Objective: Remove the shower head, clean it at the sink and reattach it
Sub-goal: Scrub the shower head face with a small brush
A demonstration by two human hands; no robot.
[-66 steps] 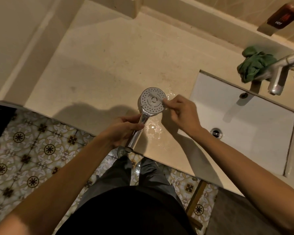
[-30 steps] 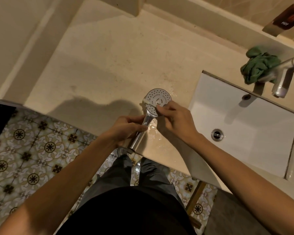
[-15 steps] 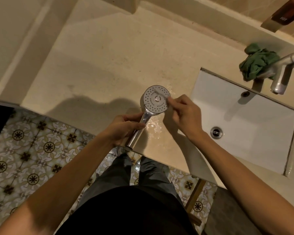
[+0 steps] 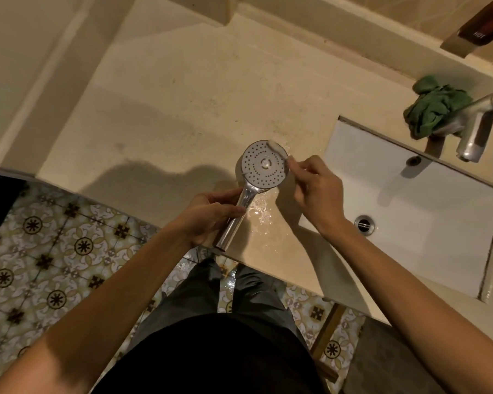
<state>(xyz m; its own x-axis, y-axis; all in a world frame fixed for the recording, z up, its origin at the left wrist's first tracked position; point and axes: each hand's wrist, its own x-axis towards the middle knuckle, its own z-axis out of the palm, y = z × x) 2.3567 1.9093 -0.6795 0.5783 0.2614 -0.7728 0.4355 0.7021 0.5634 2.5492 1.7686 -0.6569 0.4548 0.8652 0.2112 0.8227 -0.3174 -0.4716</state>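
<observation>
A chrome shower head (image 4: 264, 166) is held face up over the beige counter (image 4: 182, 95), just left of the white sink (image 4: 427, 237). My left hand (image 4: 211, 216) grips its handle near the counter's front edge. My right hand (image 4: 316, 191) is closed on a small pale brush (image 4: 278, 149), whose tip rests on the upper right rim of the perforated face. The part of the brush inside my fingers is hidden.
A puddle (image 4: 261, 216) wets the counter under the handle. A chrome faucet (image 4: 473, 132) overhangs the sink, with a crumpled green cloth (image 4: 433, 109) behind it. The drain (image 4: 364, 223) sits in the basin. Patterned floor tiles (image 4: 54, 251) lie below the counter edge.
My right hand has swept the brush from the middle of the shower head's face up to its upper right rim. My left hand keeps the handle in about the same place.
</observation>
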